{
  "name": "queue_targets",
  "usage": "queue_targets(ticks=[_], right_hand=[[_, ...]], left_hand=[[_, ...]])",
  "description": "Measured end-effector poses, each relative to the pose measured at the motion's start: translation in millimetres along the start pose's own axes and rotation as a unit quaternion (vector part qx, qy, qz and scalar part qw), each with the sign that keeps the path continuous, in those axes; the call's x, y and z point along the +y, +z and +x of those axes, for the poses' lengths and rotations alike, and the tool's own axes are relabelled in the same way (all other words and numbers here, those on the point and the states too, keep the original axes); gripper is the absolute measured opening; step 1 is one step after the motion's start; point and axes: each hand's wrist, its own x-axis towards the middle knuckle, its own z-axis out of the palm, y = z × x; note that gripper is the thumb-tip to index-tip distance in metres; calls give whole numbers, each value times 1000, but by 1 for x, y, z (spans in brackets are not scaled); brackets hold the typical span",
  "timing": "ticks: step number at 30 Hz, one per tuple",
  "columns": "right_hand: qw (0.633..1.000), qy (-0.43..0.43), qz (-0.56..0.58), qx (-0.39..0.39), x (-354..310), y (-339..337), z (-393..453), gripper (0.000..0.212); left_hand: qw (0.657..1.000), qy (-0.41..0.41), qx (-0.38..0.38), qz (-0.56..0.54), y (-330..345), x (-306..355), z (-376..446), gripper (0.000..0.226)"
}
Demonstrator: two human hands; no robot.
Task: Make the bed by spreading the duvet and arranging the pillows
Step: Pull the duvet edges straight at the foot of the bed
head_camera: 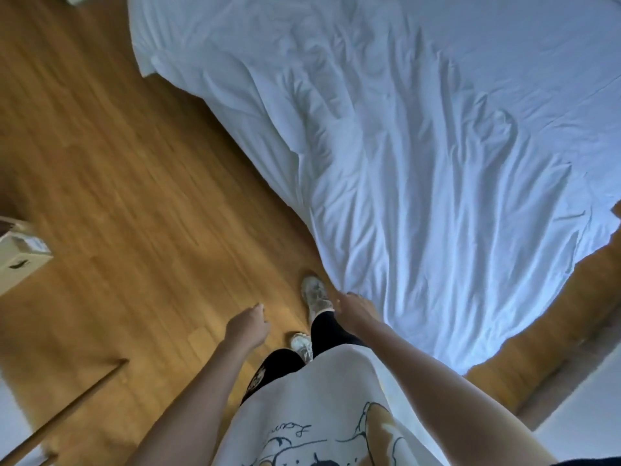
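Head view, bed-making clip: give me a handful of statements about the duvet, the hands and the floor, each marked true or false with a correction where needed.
1. The white duvet lies wrinkled across the bed. True.
2. The right hand is at the duvet's near corner. True.
3. The left hand grips a pillow. False: it holds nothing and hangs over the wooden floor.
4. Two pillows sit neatly on the duvet. False: no pillow shows in this view.
5. The person stands on the floor beside the bed, wearing light shoes. True.
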Motion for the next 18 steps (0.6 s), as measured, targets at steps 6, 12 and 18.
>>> queue_targets(ticks=[6,12,18], right_hand=[[998,59,30,5,-34,-41,78,33],[988,116,101,20,-85,-123,184,32],[977,125,149,91,-147,-231,271,41]], left_hand=[[999,28,-9,29,-101,-17,68,49],[994,41,-11,104,-248,-23,154,47],[989,77,57,114,-402,-8,230,44]])
